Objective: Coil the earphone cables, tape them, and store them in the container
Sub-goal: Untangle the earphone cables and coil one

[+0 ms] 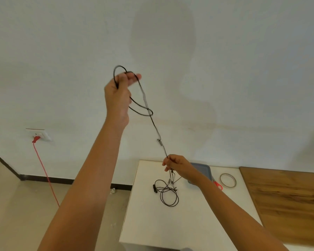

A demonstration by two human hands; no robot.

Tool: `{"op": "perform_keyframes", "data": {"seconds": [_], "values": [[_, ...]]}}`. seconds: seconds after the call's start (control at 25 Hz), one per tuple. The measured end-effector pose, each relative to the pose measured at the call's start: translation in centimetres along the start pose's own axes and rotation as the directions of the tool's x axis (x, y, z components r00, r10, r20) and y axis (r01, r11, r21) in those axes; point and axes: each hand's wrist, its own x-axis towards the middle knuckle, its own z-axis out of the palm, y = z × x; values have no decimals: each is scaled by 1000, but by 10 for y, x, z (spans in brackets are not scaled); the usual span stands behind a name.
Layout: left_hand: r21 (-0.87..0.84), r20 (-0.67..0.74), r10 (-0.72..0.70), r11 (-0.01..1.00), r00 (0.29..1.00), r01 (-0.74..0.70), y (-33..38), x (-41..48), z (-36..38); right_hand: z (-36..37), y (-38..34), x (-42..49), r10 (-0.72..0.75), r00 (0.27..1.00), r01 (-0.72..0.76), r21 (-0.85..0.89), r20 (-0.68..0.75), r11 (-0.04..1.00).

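Tightly round cable (155, 126): both hands (118, 95) (178, 166)

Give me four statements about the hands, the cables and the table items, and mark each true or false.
1. The left hand holds loops of a black cable raised high. True.
2. The right hand is empty. False: it pinches the same black cable lower down.
3. A second cable lies on the white table. True.
4. The tape roll sits inside the grey container. False: it lies on the table beside the container.
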Motion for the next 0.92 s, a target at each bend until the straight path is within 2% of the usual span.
{"op": "perform_keyframes", "data": {"seconds": [0.08, 0.12, 0.2, 0.28, 0.4, 0.52, 0.68, 0.76, 0.84, 0.92], "values": [[-53, -14, 54, 997, 998, -55, 22, 3, -8, -1, 7, -10, 70, 995, -78, -112, -73, 991], [-62, -17, 79, 995, 997, -80, 30, 3, -12, -2, 4, -15, 90, 985, -103, -86, -145, 991], [0, -8, 90, 996, 996, -90, 38, -1, -19, -6, -13, -23, 135, 949, -92, 156, -286, 983], [188, 39, 13, 982, 999, -20, 33, -13, -21, -13, -41, -32, 119, 932, -6, 312, -342, 950], [439, 136, -148, 895, 980, 74, 7, -42, -16, -19, -79, -43, 21, 946, 60, 242, -322, 968], [556, 239, -273, 825, 932, 99, -20, -76, -5, -15, -102, -54, -44, 956, 115, 234, -289, 965], [651, 520, -341, 751, 783, -106, -43, -104, 4, -16, -114, -64, -138, 960, 175, 138, -242, 975], [658, 570, -391, 744, 723, -115, -49, -109, 6, -21, -115, -70, -166, 962, 186, 75, -215, 980], [647, 536, -416, 762, 735, -40, -49, -114, 8, -28, -113, -76, -184, 970, 193, 42, -158, 980], [573, 475, -386, 818, 791, 55, -50, -116, 12, -32, -112, -78, -195, 977, 193, -30, -81, 981]]}}
